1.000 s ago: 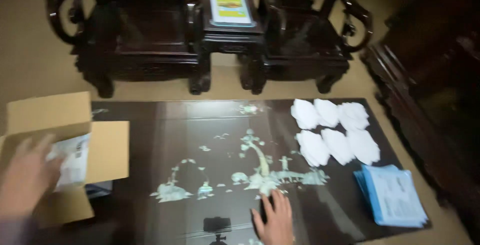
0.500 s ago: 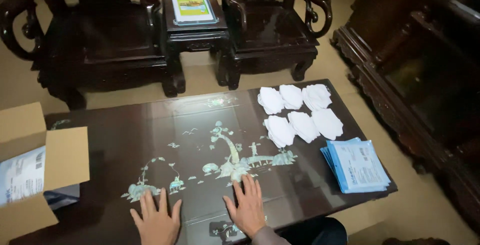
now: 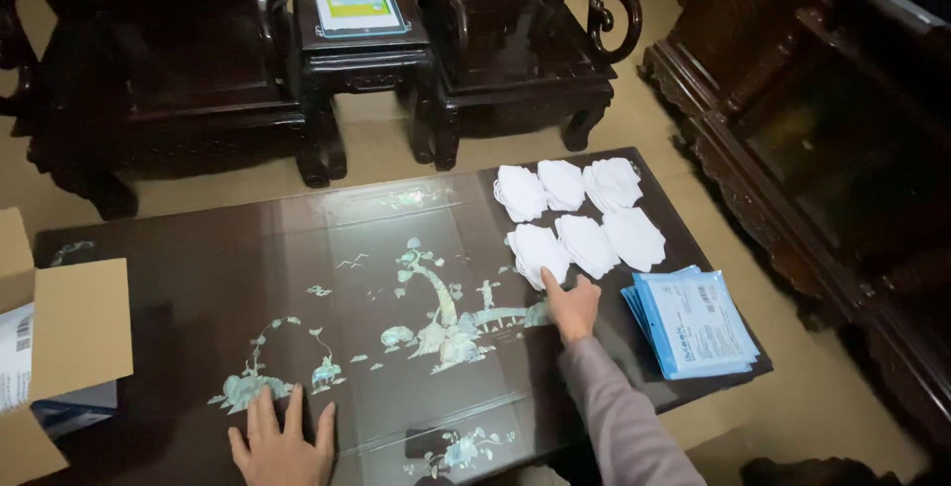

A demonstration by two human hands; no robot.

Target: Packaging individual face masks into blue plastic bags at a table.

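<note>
- Left hand (image 3: 282, 438) lies flat, fingers spread, on the dark inlaid bench (image 3: 198, 288), holding nothing.
- Right hand (image 3: 573, 306), empty, fingertip touching the nearest white face mask (image 3: 538, 253); best to pinch one edge cleanly.
- Blue packets (image 3: 693, 323) stacked just right; five more masks (image 3: 584, 211) beyond.

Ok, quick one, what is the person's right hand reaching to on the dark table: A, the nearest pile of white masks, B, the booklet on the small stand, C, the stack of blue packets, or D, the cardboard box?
A: the right hand has its fingertips at the near edge of the nearest pile of white masks, with the blue packets lying untouched beside it.
</note>
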